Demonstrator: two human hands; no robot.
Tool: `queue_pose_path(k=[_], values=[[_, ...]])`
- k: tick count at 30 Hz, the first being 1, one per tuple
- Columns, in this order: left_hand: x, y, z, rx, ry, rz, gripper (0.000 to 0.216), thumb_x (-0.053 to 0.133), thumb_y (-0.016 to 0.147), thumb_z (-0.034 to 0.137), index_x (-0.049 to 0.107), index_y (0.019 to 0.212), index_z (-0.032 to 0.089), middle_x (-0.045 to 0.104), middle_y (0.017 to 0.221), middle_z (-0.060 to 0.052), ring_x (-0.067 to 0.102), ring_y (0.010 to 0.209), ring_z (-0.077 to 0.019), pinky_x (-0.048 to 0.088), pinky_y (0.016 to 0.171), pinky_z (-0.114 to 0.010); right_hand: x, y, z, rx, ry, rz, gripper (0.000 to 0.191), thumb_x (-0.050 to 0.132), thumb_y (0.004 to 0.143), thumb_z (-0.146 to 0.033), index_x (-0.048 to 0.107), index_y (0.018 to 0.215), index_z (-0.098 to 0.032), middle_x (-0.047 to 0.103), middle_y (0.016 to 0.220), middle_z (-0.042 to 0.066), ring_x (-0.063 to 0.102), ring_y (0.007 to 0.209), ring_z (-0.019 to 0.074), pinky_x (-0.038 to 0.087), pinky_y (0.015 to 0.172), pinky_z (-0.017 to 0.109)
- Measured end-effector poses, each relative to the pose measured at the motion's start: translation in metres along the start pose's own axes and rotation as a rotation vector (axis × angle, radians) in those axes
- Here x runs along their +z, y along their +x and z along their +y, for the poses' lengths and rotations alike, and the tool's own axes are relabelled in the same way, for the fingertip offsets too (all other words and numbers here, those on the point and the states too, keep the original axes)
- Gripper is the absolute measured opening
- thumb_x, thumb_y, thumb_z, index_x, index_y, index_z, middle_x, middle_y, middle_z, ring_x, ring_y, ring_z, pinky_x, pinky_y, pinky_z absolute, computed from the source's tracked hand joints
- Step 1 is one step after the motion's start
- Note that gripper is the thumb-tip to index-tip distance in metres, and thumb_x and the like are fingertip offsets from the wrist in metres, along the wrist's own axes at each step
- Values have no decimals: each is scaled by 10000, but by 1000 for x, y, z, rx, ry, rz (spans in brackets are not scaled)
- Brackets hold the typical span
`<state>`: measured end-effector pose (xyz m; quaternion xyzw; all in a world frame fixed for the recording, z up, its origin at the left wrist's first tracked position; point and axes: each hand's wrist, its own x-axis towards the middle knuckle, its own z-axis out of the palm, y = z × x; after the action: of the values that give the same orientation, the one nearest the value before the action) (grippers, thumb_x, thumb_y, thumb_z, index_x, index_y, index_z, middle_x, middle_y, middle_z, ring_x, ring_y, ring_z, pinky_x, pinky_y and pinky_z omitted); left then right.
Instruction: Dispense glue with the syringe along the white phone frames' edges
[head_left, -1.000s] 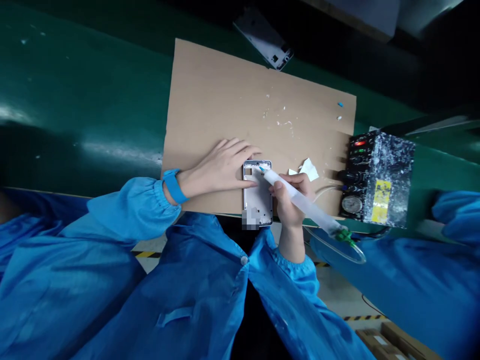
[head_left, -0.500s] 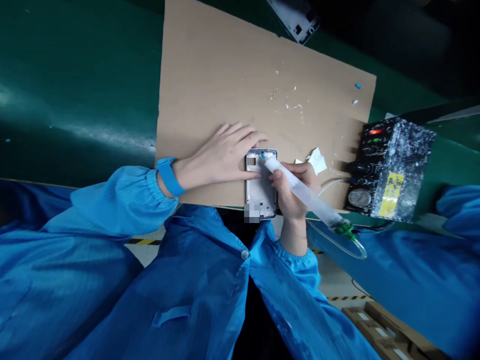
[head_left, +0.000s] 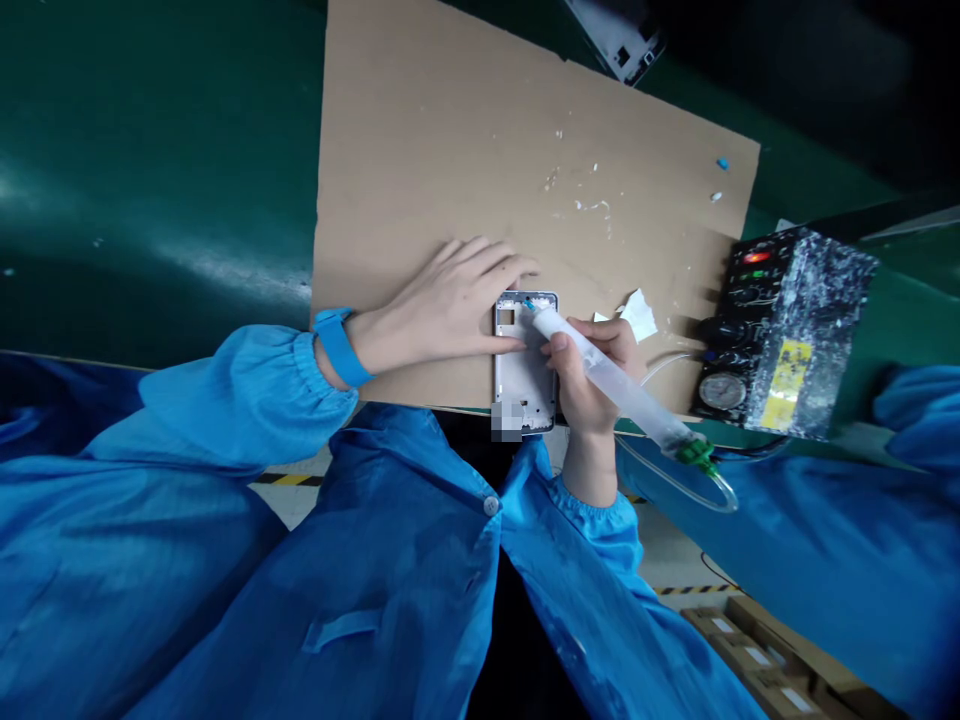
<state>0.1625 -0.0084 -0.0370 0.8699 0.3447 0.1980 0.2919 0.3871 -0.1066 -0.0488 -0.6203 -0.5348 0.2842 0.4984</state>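
Grip: right hand [head_left: 589, 375] is wrapped pen-fashion around the dispensing syringe [head_left: 611, 385], thumb and fingers pinched on its barrel; left hand [head_left: 450, 305] lies flat, fingers spread, pressing on the left edge and top corner of the phone frame [head_left: 523, 375].
Cardboard sheet [head_left: 450, 150]: lies on the green bench [head_left: 150, 180]; the phone frame sits at its near edge, between the two hands.
Controller box [head_left: 787, 335]: stands at the right of the sheet, a red lamp lit, a round gauge on its face, and a yellow label whose writing is too small to read.
Step in hand: judged to be laying adhesive, with the syringe's blue tip [head_left: 529, 305] at the frame's top edge.
Next move: likely calls for a steady trace along the rim while the flat hand keeps the frame from sliding.
Hose [head_left: 697, 490]: clear, loops from the syringe's green cap.
Writing: none legible; part of the frame is blurred.
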Motion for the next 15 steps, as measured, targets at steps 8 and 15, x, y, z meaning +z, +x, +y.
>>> queue_pose_path(k=[8,15], values=[[0,0,1,-2,-3,2,633,825,1010,543,625,1510,211,696,1483,-151,616,1409,-413,468,1173,-548,-2,-1,1,23,0,3,396,881,963,-614,702,1028,-268,774,854,8,708,656,164,615,578,352],[0,0,0,-2,1,2,633,810,1018,568,625,1510,215,694,1482,-144,613,1405,-404,472,1166,-536,-1,0,0,11,5,-1,422,865,971,-639,672,1024,-267,751,836,-10,705,664,153,608,590,328]])
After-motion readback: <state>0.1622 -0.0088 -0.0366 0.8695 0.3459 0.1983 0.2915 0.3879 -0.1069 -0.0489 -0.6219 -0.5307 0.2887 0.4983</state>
